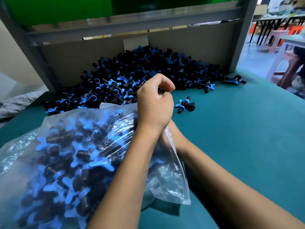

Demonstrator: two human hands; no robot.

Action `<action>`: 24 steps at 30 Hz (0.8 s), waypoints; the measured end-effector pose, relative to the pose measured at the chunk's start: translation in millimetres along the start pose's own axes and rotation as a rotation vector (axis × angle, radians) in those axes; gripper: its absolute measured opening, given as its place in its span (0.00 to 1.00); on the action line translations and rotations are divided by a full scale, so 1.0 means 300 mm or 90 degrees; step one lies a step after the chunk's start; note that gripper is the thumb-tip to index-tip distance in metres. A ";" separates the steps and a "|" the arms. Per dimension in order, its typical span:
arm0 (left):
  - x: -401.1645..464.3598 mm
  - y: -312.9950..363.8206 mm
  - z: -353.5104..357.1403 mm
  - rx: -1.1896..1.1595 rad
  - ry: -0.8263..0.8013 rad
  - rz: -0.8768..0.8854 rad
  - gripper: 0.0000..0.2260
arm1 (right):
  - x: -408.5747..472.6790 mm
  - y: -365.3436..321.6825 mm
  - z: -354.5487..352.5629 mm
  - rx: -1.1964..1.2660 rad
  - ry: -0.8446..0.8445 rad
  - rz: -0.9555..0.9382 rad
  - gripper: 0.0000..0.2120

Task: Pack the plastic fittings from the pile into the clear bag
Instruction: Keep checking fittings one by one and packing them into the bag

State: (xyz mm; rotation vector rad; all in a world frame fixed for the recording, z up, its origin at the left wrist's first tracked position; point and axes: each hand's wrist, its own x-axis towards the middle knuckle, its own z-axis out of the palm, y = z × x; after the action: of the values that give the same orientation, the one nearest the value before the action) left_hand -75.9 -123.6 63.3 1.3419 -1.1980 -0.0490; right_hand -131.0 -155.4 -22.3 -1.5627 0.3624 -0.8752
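Left hand (pixel 155 103), frame centre, curls its fingers round a fitting (pixel 165 92) over the bag (pixel 69 156). Right hand hidden beneath it; grip cannot be told. Bag lower left, pile (pixel 140 76) above, on the table (pixel 239 129).

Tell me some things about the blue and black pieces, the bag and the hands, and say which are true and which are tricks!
1. The clear bag is empty. False: it already holds many fittings.
2. The pile lies behind the bag. True.
3. The table is red. False: it is teal.
4. The left hand holds a fitting, fingers curled. True.
5. The right hand shows fully. False: the left arm and the bag hide it.
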 end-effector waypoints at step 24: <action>-0.065 -0.144 0.016 0.348 -0.182 -0.101 0.14 | 0.038 0.068 -0.353 -0.794 0.344 0.023 0.13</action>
State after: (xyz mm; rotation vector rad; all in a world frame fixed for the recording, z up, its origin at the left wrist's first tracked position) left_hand -63.0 -128.3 17.7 1.9583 -1.3996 -0.0275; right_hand -193.2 -242.4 -41.5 -2.3769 1.5349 -1.1067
